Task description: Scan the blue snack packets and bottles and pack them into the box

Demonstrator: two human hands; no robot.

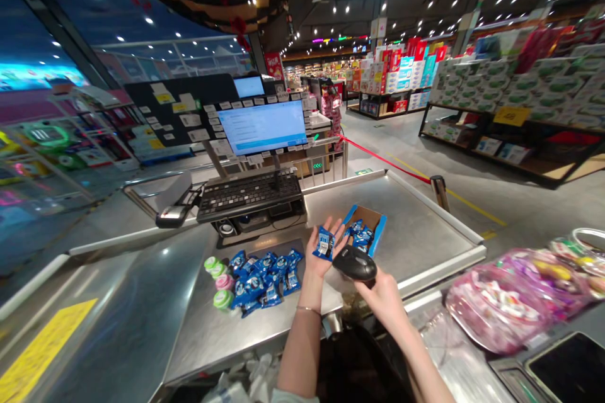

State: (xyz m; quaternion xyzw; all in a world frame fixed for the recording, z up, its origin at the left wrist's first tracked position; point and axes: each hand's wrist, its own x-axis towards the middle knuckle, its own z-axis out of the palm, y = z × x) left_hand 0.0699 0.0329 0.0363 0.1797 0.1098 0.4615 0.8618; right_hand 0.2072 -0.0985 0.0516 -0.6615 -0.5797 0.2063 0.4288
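On the upturned palm of my left hand (pixel 317 262) lies a small blue packet (pixel 324 243), its white printed label facing up. The fingers beneath it are stretched out. My right hand (pixel 380 293) grips a black barcode scanner (pixel 355 263), whose head points left towards the packet. Just beyond the scanner, an open cardboard box (pixel 379 236) with blue edges holds several blue packets (pixel 362 234). Left of my hands, a pile of similar blue packets (pixel 265 277) rests on the metal counter (pixel 198 327), beside several small tubs with green and pink lids (pixel 223 282).
Behind the pile stand a black keyboard (pixel 250 192) and a lit monitor (pixel 265 127). A card terminal (pixel 172 214) sits left of the keyboard. Pink plastic bags of goods (pixel 501 296) lie on the right. A raised rim (pixel 435 208) borders the counter, with a red belt barrier (pixel 387 160) beyond.
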